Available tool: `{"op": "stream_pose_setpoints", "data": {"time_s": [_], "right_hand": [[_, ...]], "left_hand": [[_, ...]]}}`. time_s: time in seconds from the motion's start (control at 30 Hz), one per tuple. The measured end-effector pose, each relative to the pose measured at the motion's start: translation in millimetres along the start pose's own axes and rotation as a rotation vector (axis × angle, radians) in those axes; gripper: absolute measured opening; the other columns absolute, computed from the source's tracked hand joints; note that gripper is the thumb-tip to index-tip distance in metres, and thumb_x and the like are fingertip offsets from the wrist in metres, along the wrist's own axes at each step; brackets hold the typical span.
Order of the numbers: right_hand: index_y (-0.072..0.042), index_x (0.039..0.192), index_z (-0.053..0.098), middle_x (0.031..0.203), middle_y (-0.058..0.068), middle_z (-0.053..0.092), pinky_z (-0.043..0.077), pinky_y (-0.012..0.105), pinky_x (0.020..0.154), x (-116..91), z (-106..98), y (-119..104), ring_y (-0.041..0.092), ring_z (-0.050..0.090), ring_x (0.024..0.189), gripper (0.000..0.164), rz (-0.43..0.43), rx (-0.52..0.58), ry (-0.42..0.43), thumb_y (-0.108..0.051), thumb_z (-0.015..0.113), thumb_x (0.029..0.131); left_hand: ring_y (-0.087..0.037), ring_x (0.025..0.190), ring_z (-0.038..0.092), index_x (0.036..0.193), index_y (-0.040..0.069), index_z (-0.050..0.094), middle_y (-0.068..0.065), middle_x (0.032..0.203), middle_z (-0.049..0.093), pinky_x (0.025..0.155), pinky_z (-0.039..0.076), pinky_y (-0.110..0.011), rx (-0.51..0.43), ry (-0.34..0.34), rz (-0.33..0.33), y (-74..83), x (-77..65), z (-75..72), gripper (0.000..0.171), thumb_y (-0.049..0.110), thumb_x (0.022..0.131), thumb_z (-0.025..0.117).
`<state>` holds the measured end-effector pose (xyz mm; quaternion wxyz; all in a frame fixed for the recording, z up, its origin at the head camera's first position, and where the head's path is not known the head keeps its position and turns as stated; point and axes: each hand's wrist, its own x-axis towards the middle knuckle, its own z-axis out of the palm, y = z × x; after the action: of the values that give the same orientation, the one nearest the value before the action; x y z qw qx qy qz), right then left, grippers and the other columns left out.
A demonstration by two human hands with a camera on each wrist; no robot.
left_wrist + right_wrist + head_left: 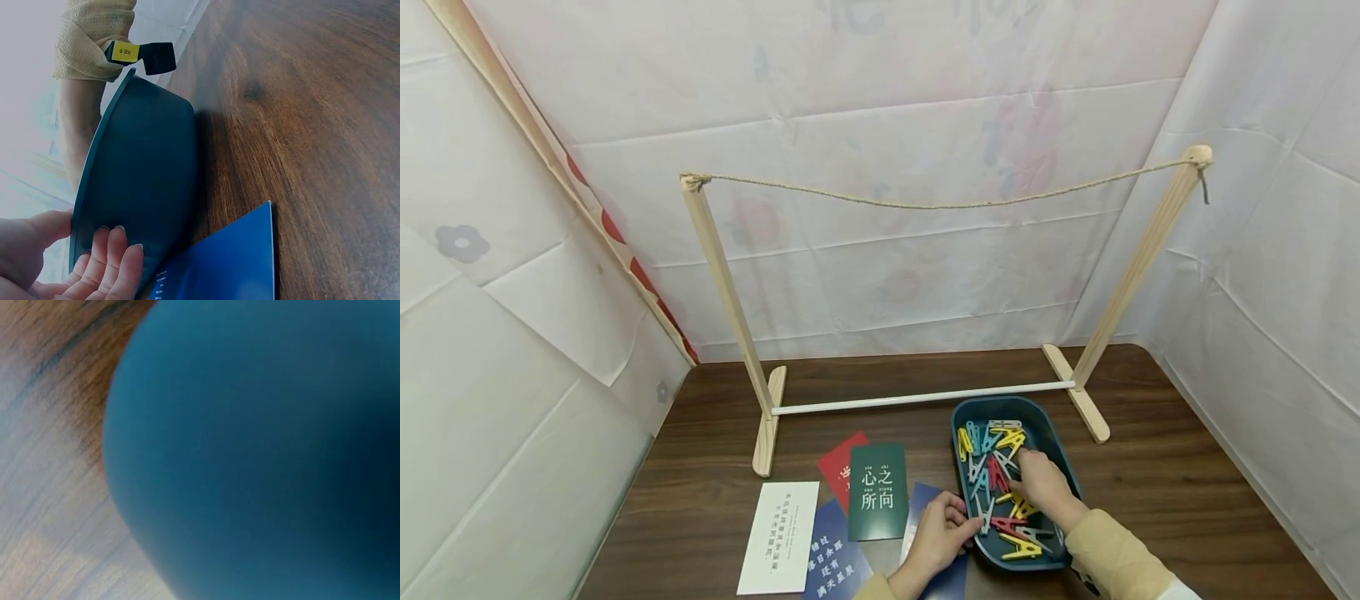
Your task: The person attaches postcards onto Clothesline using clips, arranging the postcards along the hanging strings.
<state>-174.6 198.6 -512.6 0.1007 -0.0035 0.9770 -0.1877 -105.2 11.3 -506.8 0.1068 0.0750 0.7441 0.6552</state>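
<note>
A dark teal tray (1039, 418) holds several small clothespins (997, 477) in yellow, red, blue and grey. My left hand (938, 527) grips the tray's near-left rim; in the left wrist view its thumb is at the edge and its fingers lie against the outer wall (147, 156). My right hand (1047, 482) reaches over the right rim, fingers down among the clothespins. Whether those fingers pinch one is hidden. The right wrist view holds only the blurred tray wall (237, 456). Beneath the left hand lies a blue card (951, 583), partly covered.
Left of the tray lie a green card (877, 521), a red card (833, 468), a white card (778, 537) and another blue card (837, 562), some overlapping. Behind them stands a wooden frame (730, 283) with a sagging twine line (917, 206) and a white bottom bar (917, 400).
</note>
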Motion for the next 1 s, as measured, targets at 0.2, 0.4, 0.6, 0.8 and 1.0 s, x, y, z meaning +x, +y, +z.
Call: {"op": "stream_pose_setpoints", "data": {"time_s": [0.2,0.4,0.6,0.8,1.0], "right_hand": [[0.009,0.094,0.053,0.077,0.012,0.052,0.043,0.029,0.049,-1.1,0.7,1.1,0.016,0.05,0.058,0.036,0.002,-0.003,0.003,-0.013,0.072,0.073],[0.008,0.094,0.052,0.078,0.012,0.052,0.042,0.03,0.05,-3.1,-0.5,2.2,0.017,0.048,0.059,0.035,-0.005,-0.007,0.005,-0.013,0.072,0.074],[0.007,0.091,0.051,0.078,0.012,0.049,0.043,0.032,0.052,-6.7,-5.0,2.5,0.018,0.047,0.063,0.032,-0.02,-0.007,0.037,-0.012,0.071,0.073],[0.005,0.088,0.052,0.076,0.01,0.047,0.042,0.031,0.052,-11.4,-10.1,4.7,0.018,0.046,0.062,0.029,-0.017,-0.003,0.042,-0.012,0.071,0.073],[0.004,0.085,0.054,0.075,0.009,0.046,0.04,0.029,0.05,-15.7,-14.2,8.1,0.017,0.045,0.06,0.026,-0.056,-0.012,0.056,-0.012,0.07,0.073]], "left_hand": [[-0.039,0.052,0.057,0.081,-0.007,0.049,-0.012,0.059,0.056,0.039,0.041,-0.017,-0.023,-0.009,0.009,20.8,-8.9,-4.5,0.017,0.001,0.078,0.063],[-0.04,0.053,0.056,0.081,-0.008,0.049,-0.013,0.059,0.057,0.04,0.043,-0.022,-0.028,-0.012,0.006,19.6,-9.0,-4.6,0.017,0.001,0.078,0.063],[-0.042,0.054,0.056,0.081,-0.008,0.049,-0.012,0.059,0.057,0.041,0.046,-0.029,-0.027,-0.011,0.004,18.9,-8.5,-4.6,0.017,0.001,0.078,0.063],[-0.044,0.055,0.056,0.081,-0.008,0.049,-0.013,0.06,0.057,0.041,0.046,-0.029,-0.037,-0.012,0.007,20.9,-8.9,-5.1,0.017,0.0,0.079,0.063],[-0.042,0.054,0.056,0.081,-0.007,0.049,-0.015,0.061,0.058,0.041,0.045,-0.025,-0.031,-0.013,0.001,20.2,-9.9,-5.0,0.017,0.002,0.079,0.063]]}}
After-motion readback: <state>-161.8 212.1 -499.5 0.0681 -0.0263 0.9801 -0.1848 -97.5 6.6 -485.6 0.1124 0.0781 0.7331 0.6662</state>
